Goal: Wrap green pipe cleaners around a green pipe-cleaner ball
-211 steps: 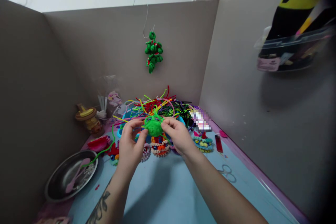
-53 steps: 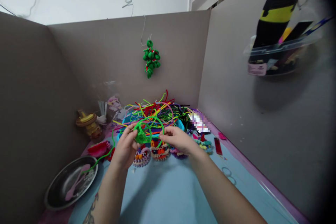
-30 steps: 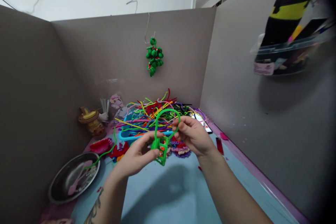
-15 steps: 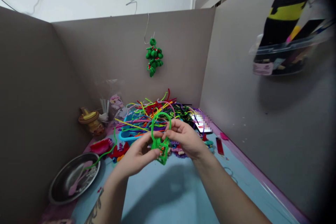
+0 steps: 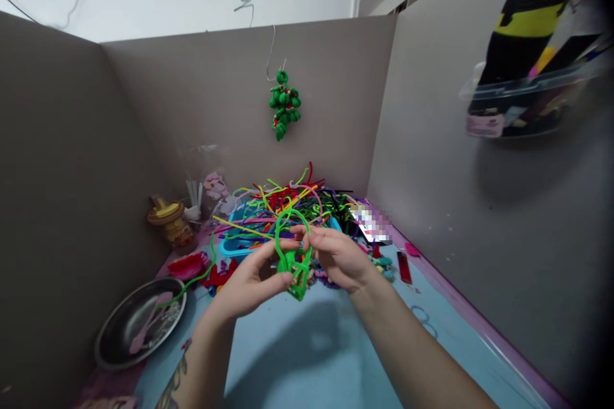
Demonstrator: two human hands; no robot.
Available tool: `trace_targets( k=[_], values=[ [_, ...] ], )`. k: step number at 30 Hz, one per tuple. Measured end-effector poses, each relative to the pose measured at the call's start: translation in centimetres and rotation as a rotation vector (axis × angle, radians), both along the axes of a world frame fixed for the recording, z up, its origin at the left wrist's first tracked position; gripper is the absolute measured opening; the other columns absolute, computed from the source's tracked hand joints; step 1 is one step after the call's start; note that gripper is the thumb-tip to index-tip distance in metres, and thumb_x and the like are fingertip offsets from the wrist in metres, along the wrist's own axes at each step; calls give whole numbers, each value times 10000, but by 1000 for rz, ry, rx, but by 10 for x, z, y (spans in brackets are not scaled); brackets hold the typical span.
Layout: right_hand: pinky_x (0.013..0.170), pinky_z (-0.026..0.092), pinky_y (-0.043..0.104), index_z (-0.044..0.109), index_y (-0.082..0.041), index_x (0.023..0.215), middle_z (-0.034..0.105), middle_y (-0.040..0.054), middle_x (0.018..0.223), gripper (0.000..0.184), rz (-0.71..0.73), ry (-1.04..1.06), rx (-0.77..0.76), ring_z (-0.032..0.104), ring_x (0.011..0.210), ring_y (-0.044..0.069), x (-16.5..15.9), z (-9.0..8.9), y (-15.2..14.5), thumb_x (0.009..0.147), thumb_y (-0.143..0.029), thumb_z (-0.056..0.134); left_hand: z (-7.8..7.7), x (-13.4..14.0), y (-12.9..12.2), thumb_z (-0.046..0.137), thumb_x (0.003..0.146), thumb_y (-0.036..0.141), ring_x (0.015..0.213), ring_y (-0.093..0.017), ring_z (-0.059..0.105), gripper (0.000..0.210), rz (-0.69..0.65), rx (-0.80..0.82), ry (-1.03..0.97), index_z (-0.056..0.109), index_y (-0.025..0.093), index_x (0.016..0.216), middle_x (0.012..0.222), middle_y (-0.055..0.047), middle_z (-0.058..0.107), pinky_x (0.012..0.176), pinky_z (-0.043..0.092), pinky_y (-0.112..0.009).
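Note:
A small green pipe-cleaner basket (image 5: 298,284) with open lattice sides and a tall arched loop is held above the blue table surface. My left hand (image 5: 256,278) grips its body from the left, the thumb across the front. At the right side of the loop, the fingers of my right hand (image 5: 338,255) are pinched together on the green pipe cleaner; the fingertips partly hide that spot. Behind both hands, a heap of pipe cleaners (image 5: 268,214) in many colours overflows a blue tray (image 5: 228,248).
A metal bowl (image 5: 103,345) holding a pink tool stands left, near a lidded cup (image 5: 175,223). A phone (image 5: 369,227) and a dark red item (image 5: 404,268) lie right. Grey partitions (image 5: 215,96) enclose the table; a green ornament (image 5: 284,105) and a bin (image 5: 518,112) hang on them.
My right hand's fingers have shifted slightly on the loop, and the loop leans a little. My left hand keeps its grip. The whole view has drifted slightly.

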State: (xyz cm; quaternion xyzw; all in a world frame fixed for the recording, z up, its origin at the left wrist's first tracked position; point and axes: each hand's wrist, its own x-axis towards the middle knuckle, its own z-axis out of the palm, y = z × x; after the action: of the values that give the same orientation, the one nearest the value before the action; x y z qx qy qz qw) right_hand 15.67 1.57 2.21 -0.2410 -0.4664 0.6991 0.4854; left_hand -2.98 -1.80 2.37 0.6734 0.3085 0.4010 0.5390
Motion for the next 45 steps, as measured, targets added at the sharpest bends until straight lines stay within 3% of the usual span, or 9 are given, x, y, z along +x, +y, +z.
trace_targets(
  k=[10,14,18,24,29,35,37,42,45],
  values=[
    [1045,293,423,722,-206,629,614,83,1159,188,28,-269,228,394,1300,270,3,6,-5,696,-381,722,-5,-3,3,683,786,292,931,-205,613,401,-38,-59,-55,572,231,1167,1115,-75,613,777,479,-297],
    [947,402,399,642,-190,593,624,67,1033,265,-59,-368,319,542,1116,248,5,8,-7,691,-417,738,-7,-3,4,686,783,291,918,-197,607,416,2,-69,-26,560,232,1174,1057,-62,625,769,474,-288],
    [746,489,348,627,-205,879,634,28,892,353,-67,-274,193,612,798,181,6,5,-5,662,-452,755,-6,-1,6,687,779,301,966,-205,588,414,60,-60,-3,559,223,1164,1070,-65,622,802,465,-293],
    [939,414,385,621,-215,1031,639,81,1096,432,-246,-293,226,570,1052,224,4,5,-2,706,-487,704,-2,4,6,671,779,323,912,-186,568,394,262,33,60,563,209,1141,1014,-52,612,758,456,-273],
    [844,434,366,635,-190,780,632,34,860,272,-341,-327,241,584,906,213,-1,2,-1,752,-460,643,-1,9,1,654,789,304,896,-186,566,397,206,61,164,553,209,1160,1049,-59,602,744,468,-278],
    [974,360,426,663,-186,613,578,97,1168,169,-252,-448,344,497,1175,270,2,3,-1,707,-321,703,-7,7,1,671,778,293,949,-206,573,392,209,94,171,568,222,1150,1080,-67,609,790,473,-301],
    [982,360,436,693,-201,714,579,95,1176,123,-253,-505,403,487,1189,262,3,5,-2,749,-317,670,-7,6,4,678,771,289,1002,-219,565,405,226,76,136,563,216,1153,1117,-78,602,813,473,-305],
    [940,397,390,634,-225,969,576,58,1037,205,-562,-657,733,513,1042,212,-2,8,-14,772,-171,628,-8,7,13,686,759,319,1009,-204,566,466,449,-2,-59,517,195,1175,1114,-75,595,851,456,-318],
    [913,400,367,644,-217,922,572,63,1001,186,-446,-839,1109,476,1006,211,-12,5,-24,790,-99,587,-10,12,16,708,728,327,940,-171,583,475,555,-70,-213,527,190,1145,1052,-46,610,828,450,-296]
  ],
)
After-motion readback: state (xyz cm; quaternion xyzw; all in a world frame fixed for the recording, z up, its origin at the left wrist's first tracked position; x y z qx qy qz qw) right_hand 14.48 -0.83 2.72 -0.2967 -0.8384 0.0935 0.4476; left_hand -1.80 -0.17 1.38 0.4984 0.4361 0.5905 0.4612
